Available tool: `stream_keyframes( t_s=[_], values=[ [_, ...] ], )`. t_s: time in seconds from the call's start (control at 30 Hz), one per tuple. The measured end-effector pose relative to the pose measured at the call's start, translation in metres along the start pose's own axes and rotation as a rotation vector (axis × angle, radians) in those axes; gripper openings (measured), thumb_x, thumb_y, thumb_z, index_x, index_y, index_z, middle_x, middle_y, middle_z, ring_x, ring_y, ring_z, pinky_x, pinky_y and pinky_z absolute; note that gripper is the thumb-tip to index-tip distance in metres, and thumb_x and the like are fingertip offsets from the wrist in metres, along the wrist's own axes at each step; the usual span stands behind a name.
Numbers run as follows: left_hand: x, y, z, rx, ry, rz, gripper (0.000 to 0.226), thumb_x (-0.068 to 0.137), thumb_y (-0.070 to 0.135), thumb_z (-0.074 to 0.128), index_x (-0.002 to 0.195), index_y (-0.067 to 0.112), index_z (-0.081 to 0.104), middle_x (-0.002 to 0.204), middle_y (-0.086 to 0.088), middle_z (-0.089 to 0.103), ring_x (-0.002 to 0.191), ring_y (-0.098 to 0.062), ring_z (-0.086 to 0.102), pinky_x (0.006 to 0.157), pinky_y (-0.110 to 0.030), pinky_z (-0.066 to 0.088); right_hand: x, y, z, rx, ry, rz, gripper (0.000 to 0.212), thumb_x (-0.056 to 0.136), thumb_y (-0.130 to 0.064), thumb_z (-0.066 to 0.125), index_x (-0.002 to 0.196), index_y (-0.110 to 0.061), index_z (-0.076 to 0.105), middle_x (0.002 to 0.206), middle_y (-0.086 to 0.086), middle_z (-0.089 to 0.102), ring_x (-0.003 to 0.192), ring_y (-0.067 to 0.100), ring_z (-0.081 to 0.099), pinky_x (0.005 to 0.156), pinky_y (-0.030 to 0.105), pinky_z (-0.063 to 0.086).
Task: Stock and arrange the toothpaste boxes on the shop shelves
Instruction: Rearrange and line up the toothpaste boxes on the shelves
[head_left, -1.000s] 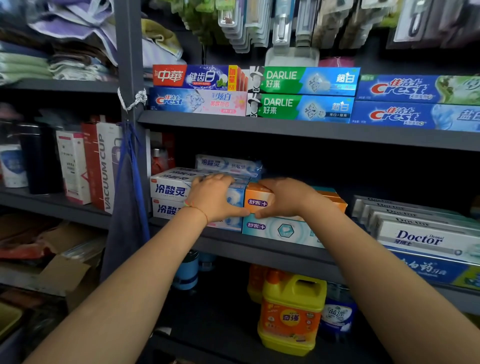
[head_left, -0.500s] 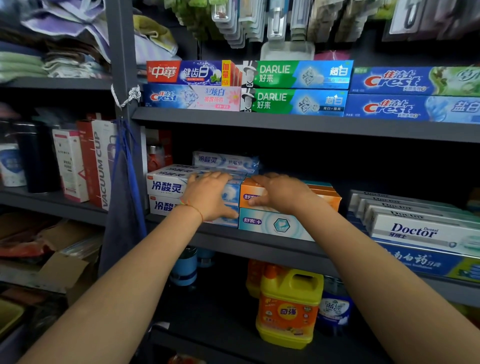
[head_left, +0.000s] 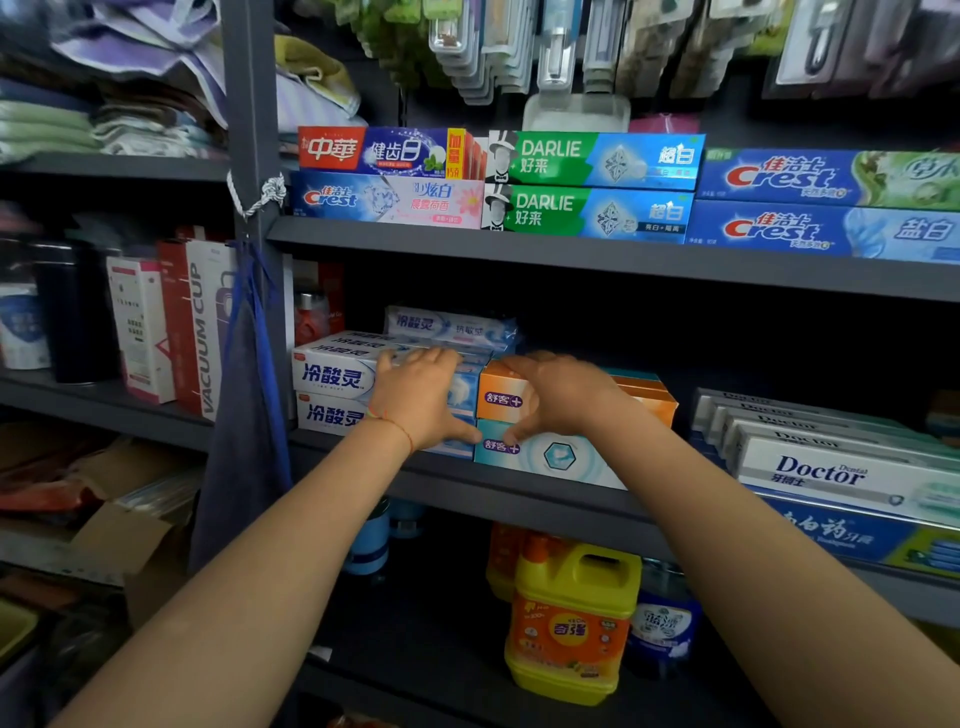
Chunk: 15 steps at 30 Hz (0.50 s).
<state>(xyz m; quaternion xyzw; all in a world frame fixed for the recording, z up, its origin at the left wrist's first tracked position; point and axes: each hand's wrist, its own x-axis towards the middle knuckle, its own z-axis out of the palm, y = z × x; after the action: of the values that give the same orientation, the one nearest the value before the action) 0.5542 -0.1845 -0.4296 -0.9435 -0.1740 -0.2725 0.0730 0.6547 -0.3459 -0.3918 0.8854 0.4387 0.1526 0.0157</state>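
At nine o'clock we see a white-and-red box marked VACUUM CUP (head_left: 200, 332) standing upright on the neighbouring shelf, and beside it a dark blue cloth (head_left: 244, 415) hanging down the grey upright post (head_left: 248, 104). Moving right along the middle shelf (head_left: 519, 493), two white-and-blue toothpaste boxes (head_left: 332, 374) lie stacked, long sides facing us, with a third of the same make lying behind and above them. Our left hand (head_left: 421, 397) lies flat against the right end of this stack, fingers stretched out over the top box and thumb pointing to three o'clock along the lower one; it grasps nothing. Just right of it, at the centre, an orange toothpaste box (head_left: 506, 392) sits on a pale teal toothpaste box (head_left: 550, 454), touching the white-and-blue stack. Our right hand (head_left: 563, 397) rests on the orange box, fingers spread across its top and thumb reaching down onto the teal box, pressing rather than clenching. At twelve o'clock the upper shelf carries green Darlie boxes (head_left: 592, 187). At three o'clock white Doctor boxes (head_left: 831, 467) lie in a stepped row. At six o'clock a yellow detergent jug (head_left: 571, 623) stands on the lowest shelf.
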Motion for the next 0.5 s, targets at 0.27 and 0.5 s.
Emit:
stream_keyframes(
  t_s=[0.27,0.5],
  values=[
    [-0.0014,0.0008,0.0005,0.019,-0.002,0.000,0.098,0.065,0.073,0.073,0.142,0.022,0.039,0.145,0.002,0.045,0.136,-0.019,0.040,0.114,-0.047,0.021,-0.0010,-0.0025,0.0020,-0.003,0.048,0.012,0.101,0.066,-0.065,0.078,0.149,-0.033,0.031,0.140,0.002,0.051,0.123,0.026,0.052,0.095,0.040,0.045],
    [-0.0022,0.0038,-0.0018,0.031,-0.033,0.004,0.107,0.063,0.076,0.072,0.146,0.021,0.034,0.150,0.000,0.041,0.140,-0.019,0.035,0.117,-0.050,0.017,-0.0018,-0.0021,0.0042,-0.027,0.073,0.023,0.103,0.066,-0.070,0.075,0.149,-0.029,0.029,0.140,0.004,0.050,0.123,0.028,0.051,0.097,0.042,0.044]
  ],
)
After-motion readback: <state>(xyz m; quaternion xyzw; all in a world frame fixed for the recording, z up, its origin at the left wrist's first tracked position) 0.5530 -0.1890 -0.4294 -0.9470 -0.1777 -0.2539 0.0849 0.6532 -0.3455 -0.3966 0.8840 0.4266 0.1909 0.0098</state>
